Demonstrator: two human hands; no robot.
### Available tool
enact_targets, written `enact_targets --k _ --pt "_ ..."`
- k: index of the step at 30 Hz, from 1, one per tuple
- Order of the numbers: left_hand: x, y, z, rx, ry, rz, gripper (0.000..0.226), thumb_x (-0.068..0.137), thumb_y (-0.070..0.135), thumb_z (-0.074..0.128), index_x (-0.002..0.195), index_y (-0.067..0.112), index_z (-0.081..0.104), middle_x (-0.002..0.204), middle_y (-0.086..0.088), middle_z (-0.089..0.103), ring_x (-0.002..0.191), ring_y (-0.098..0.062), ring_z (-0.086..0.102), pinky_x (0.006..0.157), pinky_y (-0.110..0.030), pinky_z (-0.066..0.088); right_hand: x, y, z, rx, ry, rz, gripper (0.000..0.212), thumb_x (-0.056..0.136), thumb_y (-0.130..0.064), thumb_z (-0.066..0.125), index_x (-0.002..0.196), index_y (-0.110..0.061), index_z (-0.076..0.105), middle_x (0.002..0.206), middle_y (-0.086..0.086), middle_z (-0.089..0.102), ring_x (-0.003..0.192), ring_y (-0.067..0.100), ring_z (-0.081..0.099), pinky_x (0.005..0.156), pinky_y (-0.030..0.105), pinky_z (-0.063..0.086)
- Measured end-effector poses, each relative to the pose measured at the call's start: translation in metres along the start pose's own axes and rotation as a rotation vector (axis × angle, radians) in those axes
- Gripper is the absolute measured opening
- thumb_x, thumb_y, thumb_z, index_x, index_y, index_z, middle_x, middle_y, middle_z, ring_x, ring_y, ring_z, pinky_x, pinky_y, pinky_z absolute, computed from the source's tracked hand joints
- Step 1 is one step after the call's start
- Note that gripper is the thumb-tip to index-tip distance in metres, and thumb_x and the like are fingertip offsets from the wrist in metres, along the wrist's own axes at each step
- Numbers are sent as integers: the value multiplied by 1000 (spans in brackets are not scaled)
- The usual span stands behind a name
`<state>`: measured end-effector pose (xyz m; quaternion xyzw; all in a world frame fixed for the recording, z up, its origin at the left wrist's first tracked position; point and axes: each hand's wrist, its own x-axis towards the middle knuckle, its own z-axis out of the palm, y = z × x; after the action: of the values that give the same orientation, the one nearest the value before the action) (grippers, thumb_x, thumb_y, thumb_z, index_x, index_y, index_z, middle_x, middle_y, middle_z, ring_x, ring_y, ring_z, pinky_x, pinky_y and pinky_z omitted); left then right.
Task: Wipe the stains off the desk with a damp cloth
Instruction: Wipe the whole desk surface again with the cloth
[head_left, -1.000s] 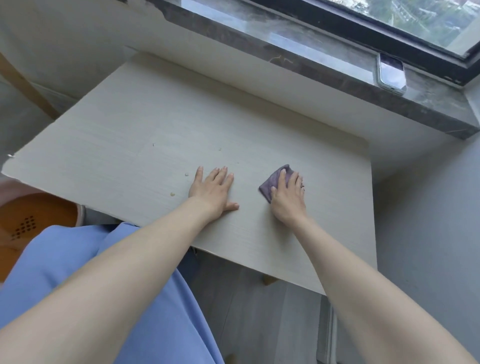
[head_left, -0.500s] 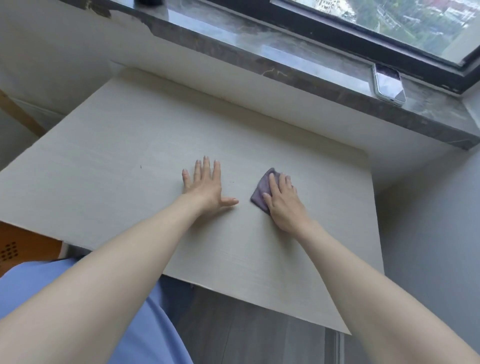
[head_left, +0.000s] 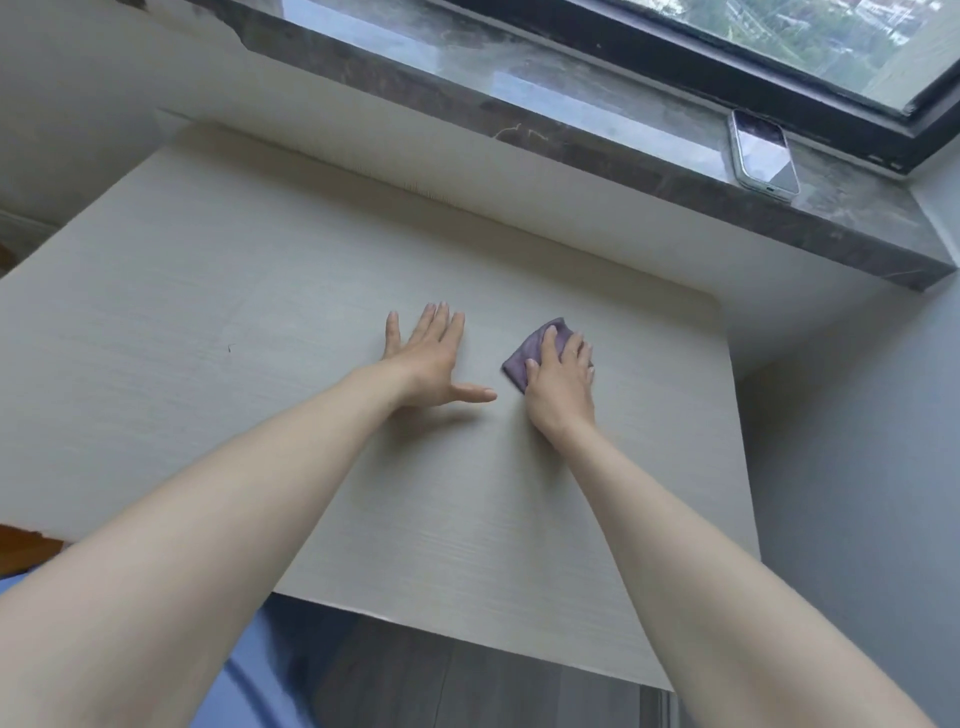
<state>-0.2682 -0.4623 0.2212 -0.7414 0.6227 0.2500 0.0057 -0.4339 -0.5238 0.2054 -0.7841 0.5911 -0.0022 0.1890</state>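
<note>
A pale wood-grain desk (head_left: 218, 312) fills the middle of the view. My right hand (head_left: 562, 384) presses flat on a small purple cloth (head_left: 522, 358) lying on the desk right of centre; the cloth's left corner and far edge stick out from under the fingers. My left hand (head_left: 428, 358) rests palm down on the bare desk just left of the cloth, fingers spread, thumb pointing toward the cloth, holding nothing. A tiny dark speck (head_left: 229, 347) marks the desk further left.
A dark stone windowsill (head_left: 597, 140) runs above the desk's far edge, with a phone (head_left: 763, 153) lying on it at the right under the window. A grey wall (head_left: 857, 441) stands close to the desk's right edge. Dark floor (head_left: 467, 680) shows below the near edge.
The view has tilted up and forward, so the orange stool and blue clothing have mostly left the frame. Both hands have slid farther away across the desk, the right one pushing the cloth.
</note>
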Motion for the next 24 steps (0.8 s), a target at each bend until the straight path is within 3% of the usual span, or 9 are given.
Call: enact_targets --k 4,7,9,16,20,22,24 --pt "23 -3 -6 -52 121 -46 89 87 69 33 151 18 -1 159 -6 -11 146 -19 -14 111 -54 -12 3 28 -10 -31 -62 -165 55 104 -26 26 152 -16 3 158 15 -8 146 30 -10 118 38 -2" --pt "38 2 -13 -128 243 -129 62 98 52 27 150 22 13 159 -6 -8 146 -24 -11 113 -53 -6 22 24 -12 3 -24 -49 54 104 -24 26 152 -13 5 158 18 -6 146 33 -8 117 41 1" --pt "46 7 -16 -107 263 -144 57 99 47 27 150 23 15 159 -5 -9 146 -25 -13 114 -53 -4 25 11 -5 6 26 7 53 104 -22 25 152 -11 6 157 20 -6 145 36 -8 116 45 2" --pt "79 19 -18 -25 154 -189 65 97 54 25 150 29 -2 156 -1 -23 142 -24 -24 111 -57 -10 37 40 -15 45 -107 -239 55 103 -23 32 152 -16 7 159 13 -8 146 26 -11 117 34 -5" --pt "84 16 -26 -27 -22 -199 63 96 57 16 149 33 -10 155 2 -25 142 -23 -24 109 -61 -11 61 35 -20 28 -31 -154 54 103 -21 30 152 -12 9 158 16 -2 146 30 -6 116 38 1" --pt "83 15 -28 -16 -46 -202 61 96 56 15 149 34 -8 156 2 -22 144 -23 -21 110 -61 -9 60 19 -14 -24 50 -70 52 103 -22 27 152 -10 10 157 18 1 146 33 -3 116 42 4" --pt "83 18 -28 -3 -48 -224 61 97 56 14 149 34 -8 156 2 -22 143 -23 -21 109 -61 -9 51 8 -2 -53 91 -108 52 104 -24 24 152 -10 8 158 17 0 145 32 -4 117 43 3"
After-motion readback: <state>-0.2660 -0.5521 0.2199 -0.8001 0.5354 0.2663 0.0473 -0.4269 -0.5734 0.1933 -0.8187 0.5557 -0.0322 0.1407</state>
